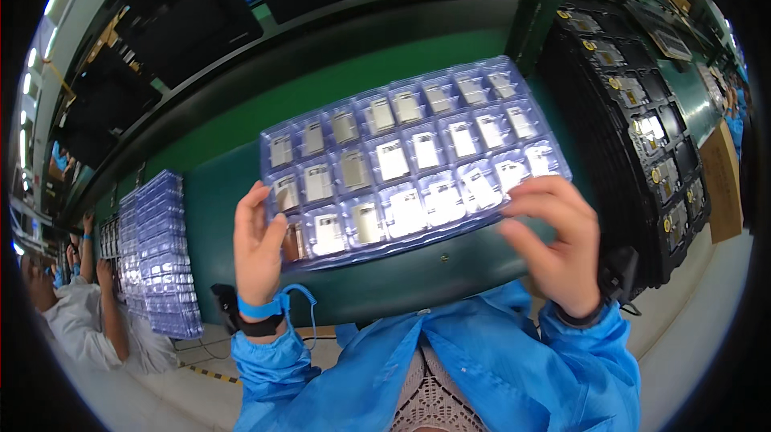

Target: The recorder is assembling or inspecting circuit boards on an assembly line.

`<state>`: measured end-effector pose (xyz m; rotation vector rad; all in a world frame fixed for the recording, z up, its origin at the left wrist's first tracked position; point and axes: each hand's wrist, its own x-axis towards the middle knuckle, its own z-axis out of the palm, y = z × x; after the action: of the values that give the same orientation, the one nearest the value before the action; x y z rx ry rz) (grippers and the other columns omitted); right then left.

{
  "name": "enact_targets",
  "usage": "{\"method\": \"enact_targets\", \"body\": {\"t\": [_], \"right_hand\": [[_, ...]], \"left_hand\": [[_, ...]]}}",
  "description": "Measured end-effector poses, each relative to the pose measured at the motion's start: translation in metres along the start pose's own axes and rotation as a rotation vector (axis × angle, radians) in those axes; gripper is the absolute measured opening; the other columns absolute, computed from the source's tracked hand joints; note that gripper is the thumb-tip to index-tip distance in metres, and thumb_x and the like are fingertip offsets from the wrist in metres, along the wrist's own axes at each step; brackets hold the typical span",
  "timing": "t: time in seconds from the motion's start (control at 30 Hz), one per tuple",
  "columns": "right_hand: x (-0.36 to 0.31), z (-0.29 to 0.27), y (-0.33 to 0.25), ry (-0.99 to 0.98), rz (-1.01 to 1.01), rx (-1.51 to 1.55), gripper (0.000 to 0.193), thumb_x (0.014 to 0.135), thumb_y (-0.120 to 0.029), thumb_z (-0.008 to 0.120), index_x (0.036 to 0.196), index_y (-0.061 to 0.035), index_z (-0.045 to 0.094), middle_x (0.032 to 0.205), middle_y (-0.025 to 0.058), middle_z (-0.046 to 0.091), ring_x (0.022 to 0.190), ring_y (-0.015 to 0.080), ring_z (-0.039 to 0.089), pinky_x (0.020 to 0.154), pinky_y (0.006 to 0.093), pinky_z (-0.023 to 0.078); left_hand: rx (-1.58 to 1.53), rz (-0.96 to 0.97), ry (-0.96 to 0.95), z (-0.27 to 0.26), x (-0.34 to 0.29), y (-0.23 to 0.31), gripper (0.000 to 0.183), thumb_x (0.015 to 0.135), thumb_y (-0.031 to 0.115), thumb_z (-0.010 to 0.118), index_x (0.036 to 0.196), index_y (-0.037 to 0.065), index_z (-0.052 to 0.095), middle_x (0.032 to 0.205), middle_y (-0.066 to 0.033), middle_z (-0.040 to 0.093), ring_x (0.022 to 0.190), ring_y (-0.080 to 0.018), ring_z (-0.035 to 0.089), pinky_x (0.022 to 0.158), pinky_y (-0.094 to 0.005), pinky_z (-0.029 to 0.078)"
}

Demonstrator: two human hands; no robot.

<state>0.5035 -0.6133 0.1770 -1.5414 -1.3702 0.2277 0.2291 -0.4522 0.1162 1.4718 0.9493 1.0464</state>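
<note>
A clear bluish plastic blister tray (pixel 385 141) is held in front of me, slightly tilted, its right end farther away than its left. Flat silver rectangular metal parts (pixel 390 160) lie in its pockets, several of them bright with glare. At the tray's left end, my left hand (pixel 261 247) grips the edge between thumb and fingers. My right hand (pixel 558 243) is curled at the near right edge, fingertips over the rim and thumb just below it. A blue wrist strap (pixel 261 307) with a coiled cord circles my left wrist.
Stacked clear trays (pixel 165 255) stand at the left of the green bench (pixel 221 223). Black trays with parts (pixel 642 135) are piled at the right, beside a cardboard piece (pixel 723 183). A green post (pixel 540 10) rises behind. Another person (pixel 104 319) works at far left.
</note>
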Motion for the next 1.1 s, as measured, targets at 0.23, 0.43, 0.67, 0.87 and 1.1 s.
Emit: {"method": "enact_targets", "body": {"t": [0.23,0.43,0.67,0.87,1.1], "right_hand": [[0.040,0.071,0.001,-0.326,-0.178,-0.377,0.024,0.061,-0.007,0.069,0.083,-0.0043,0.062,0.089,0.0115,0.048,0.089,0.0284,0.043,0.076,0.0384,0.034],[0.046,0.074,-0.016,-0.461,-0.170,-0.401,0.029,0.055,-0.005,0.072,0.080,-0.0040,0.057,0.089,0.0091,0.046,0.089,0.0270,0.043,0.077,0.0381,0.030],[0.041,0.064,-0.004,-0.462,-0.127,0.015,0.019,0.059,0.001,0.066,0.074,-0.0034,0.055,0.076,0.0079,0.052,0.073,0.0232,0.050,0.072,0.0316,0.036],[0.068,0.031,0.031,-0.014,0.246,0.683,0.009,0.085,-0.007,0.050,0.094,-0.0057,0.047,0.087,0.0047,0.054,0.080,0.0127,0.054,0.067,0.0237,0.049],[0.081,-0.008,0.104,0.104,0.242,0.831,0.033,0.090,-0.013,0.047,0.121,-0.0074,0.039,0.079,-0.0009,0.046,0.064,0.0030,0.042,0.058,0.0131,0.036]], "left_hand": [[-0.088,-0.011,0.005,-0.004,-0.004,-0.003,0.038,0.080,-0.006,0.035,0.116,0.002,0.040,0.133,-0.0151,0.031,0.106,-0.0175,0.046,0.063,-0.0222,0.045],[-0.043,0.115,0.053,-0.003,0.001,-0.029,0.040,0.078,-0.010,0.034,0.116,0.001,0.041,0.132,-0.0176,0.030,0.121,-0.0245,0.033,0.100,-0.0320,0.028],[-0.210,0.054,0.106,-0.002,-0.002,-0.019,0.034,0.083,-0.006,0.036,0.117,0.000,0.038,0.132,-0.0159,0.030,0.125,-0.0229,0.030,0.101,-0.0317,0.025],[-0.230,-0.155,0.305,-0.023,0.015,-0.045,0.034,0.091,0.027,0.043,0.116,0.004,0.042,0.118,-0.0084,0.045,0.111,-0.0179,0.042,0.094,-0.0292,0.034],[0.041,-0.004,0.379,-0.010,0.030,-0.098,0.029,0.089,0.024,0.047,0.106,0.002,0.054,0.091,-0.0062,0.058,0.081,-0.0111,0.053,0.073,-0.0247,0.043]]}}
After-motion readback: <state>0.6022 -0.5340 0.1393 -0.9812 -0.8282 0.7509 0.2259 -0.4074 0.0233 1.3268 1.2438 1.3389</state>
